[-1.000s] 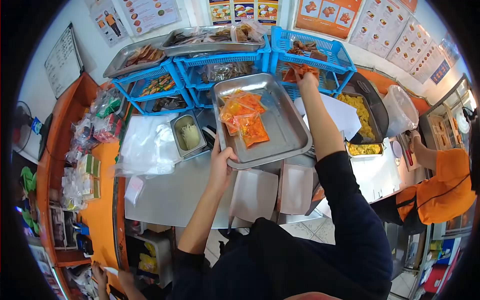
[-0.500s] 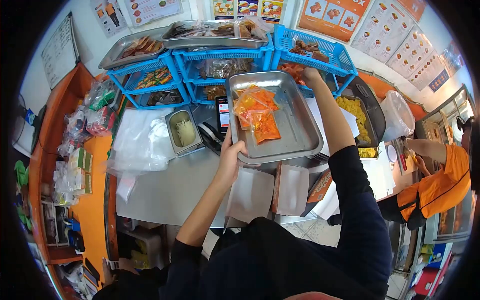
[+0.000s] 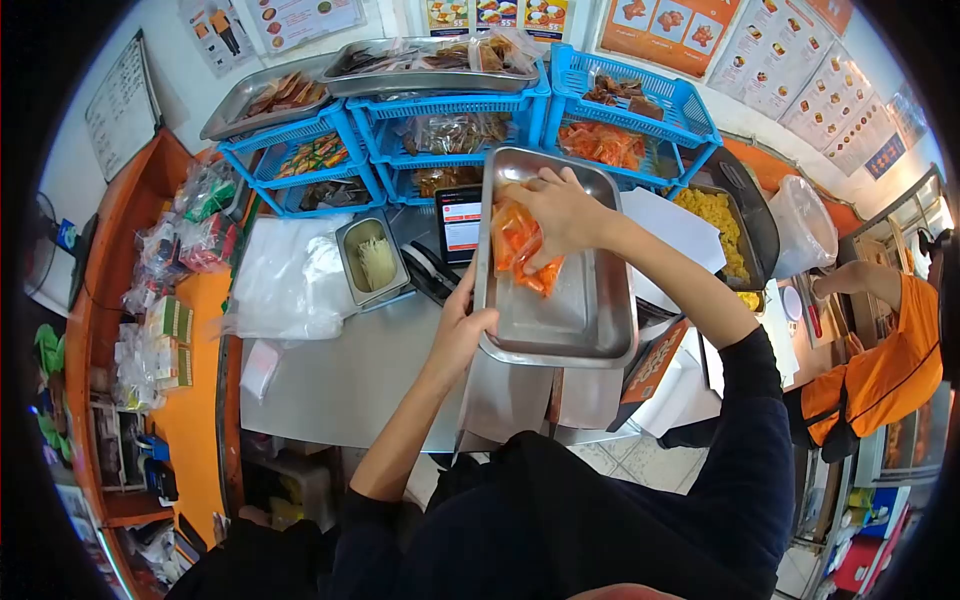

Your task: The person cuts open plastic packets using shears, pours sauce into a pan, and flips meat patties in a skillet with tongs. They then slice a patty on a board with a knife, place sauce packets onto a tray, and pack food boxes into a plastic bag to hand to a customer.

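Note:
My left hand [image 3: 465,325] grips the near left edge of a rectangular steel tray [image 3: 560,355], thumb on the rim. The tray is held up over the counter and tips slightly. Inside it, at the left, lie clear plastic packets with orange contents [image 3: 520,245]. My right hand [image 3: 565,215] reaches into the tray, its fingers curled over these packets and gathering them against the left wall. Part of the packets is hidden under the fingers. Behind the tray, a middle shelf of the blue rack holds more orange packets [image 3: 602,145].
Blue plastic racks [image 3: 450,105] line the back wall. Left of the tray are a phone-like screen [image 3: 460,225], a small steel container [image 3: 373,262] and plastic bags [image 3: 285,290]. Open boxes [image 3: 590,400] stand below the tray. A co-worker in an orange shirt [image 3: 885,355] is at right.
My right hand has come back from the blue rack into the tray and onto the orange packets, which are now bunched at the left. The tray has shifted slightly and turned.

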`<action>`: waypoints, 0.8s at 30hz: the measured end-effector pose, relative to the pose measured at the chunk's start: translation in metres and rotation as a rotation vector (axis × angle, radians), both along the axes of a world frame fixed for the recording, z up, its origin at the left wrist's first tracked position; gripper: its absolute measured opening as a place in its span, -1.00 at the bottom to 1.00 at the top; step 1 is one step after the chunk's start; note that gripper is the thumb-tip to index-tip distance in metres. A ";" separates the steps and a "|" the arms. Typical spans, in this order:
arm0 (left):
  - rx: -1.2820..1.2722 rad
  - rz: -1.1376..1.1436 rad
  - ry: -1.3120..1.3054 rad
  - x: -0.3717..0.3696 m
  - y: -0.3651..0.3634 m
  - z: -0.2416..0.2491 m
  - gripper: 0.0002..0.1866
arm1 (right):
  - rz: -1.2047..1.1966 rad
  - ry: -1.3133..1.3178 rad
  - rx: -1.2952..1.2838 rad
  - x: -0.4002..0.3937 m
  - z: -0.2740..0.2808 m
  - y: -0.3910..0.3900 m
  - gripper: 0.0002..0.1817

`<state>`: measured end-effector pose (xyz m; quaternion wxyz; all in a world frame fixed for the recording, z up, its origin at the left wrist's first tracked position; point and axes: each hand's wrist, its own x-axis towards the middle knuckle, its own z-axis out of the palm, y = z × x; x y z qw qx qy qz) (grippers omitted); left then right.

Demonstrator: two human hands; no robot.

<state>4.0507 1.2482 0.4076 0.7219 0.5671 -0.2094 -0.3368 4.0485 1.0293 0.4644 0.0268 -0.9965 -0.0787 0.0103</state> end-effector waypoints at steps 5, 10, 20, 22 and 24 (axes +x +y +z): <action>-0.003 -0.022 0.101 0.004 0.000 -0.016 -0.14 | -0.007 0.147 0.080 0.007 -0.039 -0.018 -0.37; -0.040 -0.065 0.289 0.013 -0.006 -0.009 -0.14 | -0.202 -0.009 0.287 0.001 -0.012 -0.038 -0.61; 0.060 -0.120 0.308 0.025 -0.041 0.016 -0.12 | -0.858 -0.224 2.129 0.026 -0.081 -0.199 -0.65; 0.040 -0.107 0.318 0.022 -0.044 0.019 -0.11 | -0.942 -0.412 2.120 0.049 -0.107 -0.240 -0.63; 0.087 -0.115 0.293 0.020 -0.046 0.019 -0.08 | -0.993 -0.611 2.155 0.067 -0.108 -0.253 -0.56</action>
